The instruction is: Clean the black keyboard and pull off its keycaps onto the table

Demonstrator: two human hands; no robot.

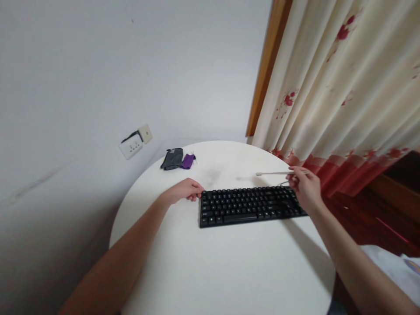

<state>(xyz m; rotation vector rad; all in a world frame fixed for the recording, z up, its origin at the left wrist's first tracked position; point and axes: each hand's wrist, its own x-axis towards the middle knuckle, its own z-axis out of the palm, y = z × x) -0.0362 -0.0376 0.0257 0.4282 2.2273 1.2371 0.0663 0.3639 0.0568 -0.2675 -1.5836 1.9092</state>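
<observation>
A black keyboard [251, 205] lies across the middle of a round white table [226, 267]. My left hand [185, 191] rests at the keyboard's left end, fingers curled against its upper corner. My right hand [305, 186] is at the keyboard's right end, closed on a thin pale stick-like tool [274, 173] that points left above the table, just behind the keyboard. What the tool's small tip is, I cannot make out.
A grey cloth [172, 159] and a small purple item [188, 161] lie at the table's far left edge. A wall socket [135, 142] sits on the white wall. A cream curtain with red flowers [344, 96] hangs at the right, over dark red wooden furniture [370, 210].
</observation>
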